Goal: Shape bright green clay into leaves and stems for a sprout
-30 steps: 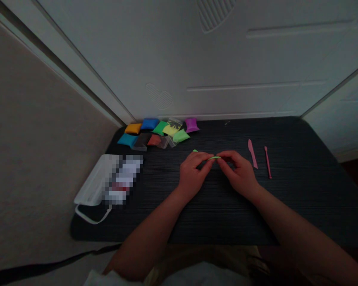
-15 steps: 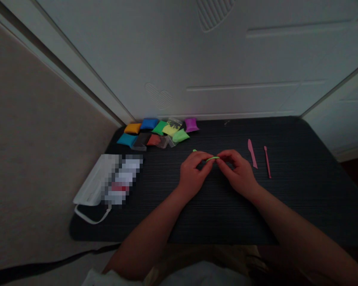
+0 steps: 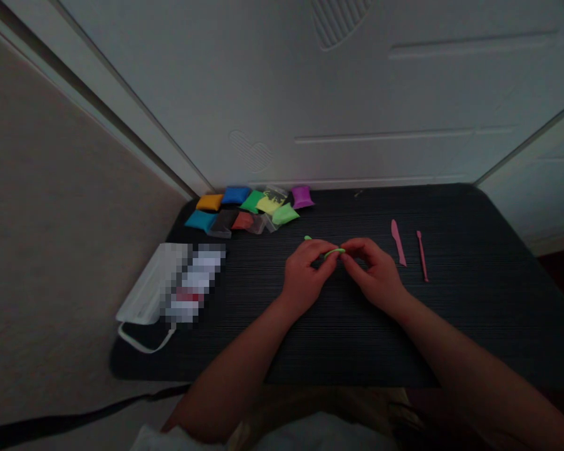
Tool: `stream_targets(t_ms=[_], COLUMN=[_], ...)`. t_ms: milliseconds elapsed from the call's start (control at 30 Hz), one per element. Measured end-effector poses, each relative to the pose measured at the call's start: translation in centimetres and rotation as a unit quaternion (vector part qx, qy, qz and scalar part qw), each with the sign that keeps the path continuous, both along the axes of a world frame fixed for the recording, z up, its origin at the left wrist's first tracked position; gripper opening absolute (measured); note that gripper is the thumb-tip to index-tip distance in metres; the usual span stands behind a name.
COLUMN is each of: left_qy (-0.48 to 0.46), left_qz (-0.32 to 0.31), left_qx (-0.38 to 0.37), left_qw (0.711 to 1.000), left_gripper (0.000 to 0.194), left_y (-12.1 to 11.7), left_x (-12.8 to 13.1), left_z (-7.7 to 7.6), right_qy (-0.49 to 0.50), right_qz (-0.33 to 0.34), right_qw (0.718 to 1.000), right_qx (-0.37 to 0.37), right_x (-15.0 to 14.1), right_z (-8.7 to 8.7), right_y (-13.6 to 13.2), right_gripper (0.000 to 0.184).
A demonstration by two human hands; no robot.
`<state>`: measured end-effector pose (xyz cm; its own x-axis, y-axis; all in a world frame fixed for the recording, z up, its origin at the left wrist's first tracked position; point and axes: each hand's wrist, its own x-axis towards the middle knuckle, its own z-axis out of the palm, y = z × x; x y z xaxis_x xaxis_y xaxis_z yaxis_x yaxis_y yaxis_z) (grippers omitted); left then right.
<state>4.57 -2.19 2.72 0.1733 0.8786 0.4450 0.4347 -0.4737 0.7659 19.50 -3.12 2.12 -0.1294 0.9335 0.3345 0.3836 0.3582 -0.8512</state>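
A thin strip of light green modelling clay (image 3: 334,252) is pinched between the fingertips of both hands, held just over the dark table. My left hand (image 3: 307,270) is closed on its left part, thumb and forefinger together. From the other side, my right hand (image 3: 372,269) pinches the strip's right end; the fingertips of the two hands almost meet. Just behind my left fingers lies another small light green piece (image 3: 308,238), partly covered by the hand. Fingers hide some of the strip.
Several coloured clay packets, among them a purple one (image 3: 302,196) and a light green one (image 3: 286,214), lie at the back left. A pink plastic knife (image 3: 398,243) and a thin pink stick tool (image 3: 422,255) lie right. A white face mask (image 3: 153,285) rests near the left edge.
My fingertips have drawn slightly closer together, and the green strip bends a little more between them. Everything else on the table stays where it was.
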Motion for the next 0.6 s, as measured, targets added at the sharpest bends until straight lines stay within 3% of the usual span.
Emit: stream_targets(t_ms=[600], left_qy=[-0.029], left_qz=[-0.030], left_qx=[-0.051], left_qw=[0.998], left_gripper=[0.006], left_y=[0.23], left_x=[0.04], left_z=[0.13], right_qy=[-0.001], right_qz=[0.001], right_qw=[1.000], right_qx=[0.010], right_x=[-0.01], right_z=[0.03], right_y=[-0.07], right_gripper=[0.018])
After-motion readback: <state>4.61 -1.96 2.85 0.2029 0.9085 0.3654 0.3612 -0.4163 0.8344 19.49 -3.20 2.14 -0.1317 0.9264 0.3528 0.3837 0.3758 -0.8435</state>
